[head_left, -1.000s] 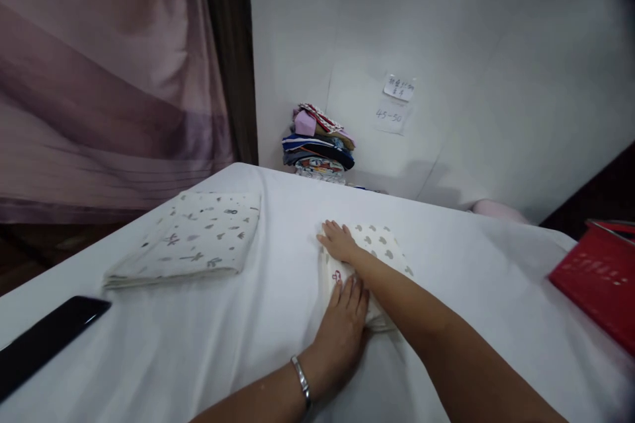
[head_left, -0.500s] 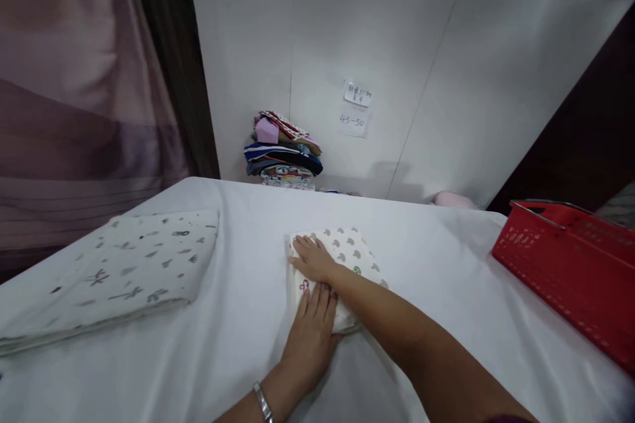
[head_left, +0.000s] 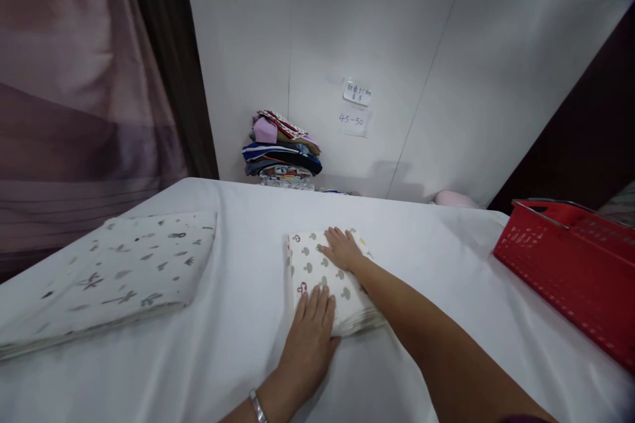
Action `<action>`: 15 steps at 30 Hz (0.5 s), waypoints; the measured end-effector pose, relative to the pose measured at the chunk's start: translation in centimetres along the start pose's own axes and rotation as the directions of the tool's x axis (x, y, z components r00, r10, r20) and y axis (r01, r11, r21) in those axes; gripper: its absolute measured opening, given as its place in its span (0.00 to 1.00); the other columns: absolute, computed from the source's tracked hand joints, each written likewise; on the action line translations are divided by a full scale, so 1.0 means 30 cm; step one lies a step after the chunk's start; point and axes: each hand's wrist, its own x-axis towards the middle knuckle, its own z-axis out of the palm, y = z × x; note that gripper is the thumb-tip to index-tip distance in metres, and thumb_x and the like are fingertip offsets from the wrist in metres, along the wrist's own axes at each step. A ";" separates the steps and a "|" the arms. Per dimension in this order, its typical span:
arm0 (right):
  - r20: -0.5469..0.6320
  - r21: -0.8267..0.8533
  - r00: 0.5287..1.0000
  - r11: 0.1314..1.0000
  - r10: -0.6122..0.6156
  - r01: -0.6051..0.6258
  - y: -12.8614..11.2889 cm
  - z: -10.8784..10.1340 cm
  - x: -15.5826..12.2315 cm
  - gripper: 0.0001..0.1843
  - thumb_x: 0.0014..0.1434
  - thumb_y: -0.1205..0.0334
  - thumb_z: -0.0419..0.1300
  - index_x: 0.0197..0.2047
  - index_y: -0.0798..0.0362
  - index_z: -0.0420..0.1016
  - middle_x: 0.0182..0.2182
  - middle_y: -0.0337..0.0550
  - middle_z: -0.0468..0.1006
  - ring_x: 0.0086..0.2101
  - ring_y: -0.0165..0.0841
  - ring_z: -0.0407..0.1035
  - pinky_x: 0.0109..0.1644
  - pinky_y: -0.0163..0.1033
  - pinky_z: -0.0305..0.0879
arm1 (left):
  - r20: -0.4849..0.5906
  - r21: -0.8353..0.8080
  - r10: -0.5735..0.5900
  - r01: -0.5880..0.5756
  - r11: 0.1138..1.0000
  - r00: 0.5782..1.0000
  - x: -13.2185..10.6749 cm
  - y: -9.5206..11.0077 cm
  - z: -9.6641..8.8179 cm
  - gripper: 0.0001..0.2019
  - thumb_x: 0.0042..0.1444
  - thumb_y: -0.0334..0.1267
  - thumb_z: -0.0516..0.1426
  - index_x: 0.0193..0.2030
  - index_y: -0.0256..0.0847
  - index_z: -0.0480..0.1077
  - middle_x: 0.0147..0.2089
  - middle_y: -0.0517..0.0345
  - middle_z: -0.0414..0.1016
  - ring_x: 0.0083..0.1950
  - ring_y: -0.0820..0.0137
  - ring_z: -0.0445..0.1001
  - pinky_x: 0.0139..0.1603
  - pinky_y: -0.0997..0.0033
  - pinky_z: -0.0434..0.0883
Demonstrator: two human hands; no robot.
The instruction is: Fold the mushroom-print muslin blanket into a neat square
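A small folded white cloth with grey mushroom prints (head_left: 317,271) lies in the middle of the white-covered table (head_left: 238,344). My left hand (head_left: 310,337), a silver bracelet on its wrist, lies flat and open on the cloth's near edge. My right hand (head_left: 342,249) rests flat with fingers stretched on the cloth's far part, its arm reaching in from the lower right. Neither hand grips anything.
A larger folded patterned cloth (head_left: 109,271) lies at the left of the table. A red plastic basket (head_left: 570,271) stands at the right edge. A stack of coloured folded clothes (head_left: 282,152) sits against the white wall, beneath paper notes (head_left: 354,106). A mauve curtain (head_left: 74,92) hangs at left.
My right hand slid rightward across the small cloth, uncovering its left part. My left hand stayed on the near edge. The view swung right a second ago, bringing the basket in.
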 end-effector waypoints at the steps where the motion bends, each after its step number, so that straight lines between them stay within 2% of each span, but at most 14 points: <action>1: -0.004 0.001 1.000 1.000 -0.004 0.004 -0.001 0.006 0.001 0.33 0.65 0.46 0.39 0.66 0.57 0.50 0.66 0.50 0.48 0.65 0.41 0.39 0.65 0.53 0.33 | -0.005 -0.002 0.002 -0.002 1.000 1.000 -0.001 -0.001 0.001 0.29 0.51 0.32 0.55 0.61 0.34 0.56 0.66 0.40 0.54 0.68 0.52 0.48 0.65 0.44 0.52; 4: 0.001 0.018 1.000 1.000 -0.005 0.005 -0.008 0.000 0.003 0.32 0.65 0.47 0.40 0.66 0.56 0.50 0.66 0.50 0.48 0.65 0.40 0.39 0.65 0.52 0.32 | -0.019 0.006 0.006 -0.006 1.000 1.000 -0.003 -0.003 0.001 0.29 0.52 0.33 0.54 0.62 0.34 0.56 0.66 0.40 0.53 0.68 0.53 0.48 0.65 0.45 0.52; 7: 0.040 0.067 0.999 0.998 0.000 -0.003 -0.006 -0.033 -0.001 0.32 0.64 0.46 0.40 0.66 0.55 0.51 0.66 0.50 0.47 0.65 0.41 0.38 0.65 0.53 0.33 | -0.010 0.011 0.015 -0.015 1.000 1.000 -0.003 -0.003 -0.006 0.29 0.52 0.33 0.54 0.62 0.34 0.56 0.67 0.40 0.53 0.68 0.52 0.49 0.65 0.45 0.52; 11: 0.037 0.077 0.999 0.997 0.009 -0.012 0.031 -0.072 -0.038 0.33 0.64 0.44 0.39 0.67 0.54 0.49 0.67 0.50 0.45 0.65 0.41 0.35 0.65 0.54 0.33 | -0.006 0.011 0.013 -0.013 1.000 1.000 -0.002 0.001 -0.019 0.29 0.52 0.33 0.55 0.61 0.33 0.57 0.66 0.40 0.54 0.68 0.52 0.50 0.65 0.46 0.52; 15: 0.007 0.016 0.996 0.996 0.087 -0.087 0.079 -0.049 -0.091 0.34 0.64 0.45 0.39 0.67 0.57 0.48 0.67 0.51 0.44 0.65 0.41 0.35 0.65 0.54 0.33 | -0.016 0.009 0.017 -0.017 1.000 1.000 -0.002 0.001 -0.018 0.28 0.52 0.34 0.54 0.61 0.34 0.58 0.66 0.41 0.55 0.68 0.53 0.49 0.65 0.46 0.52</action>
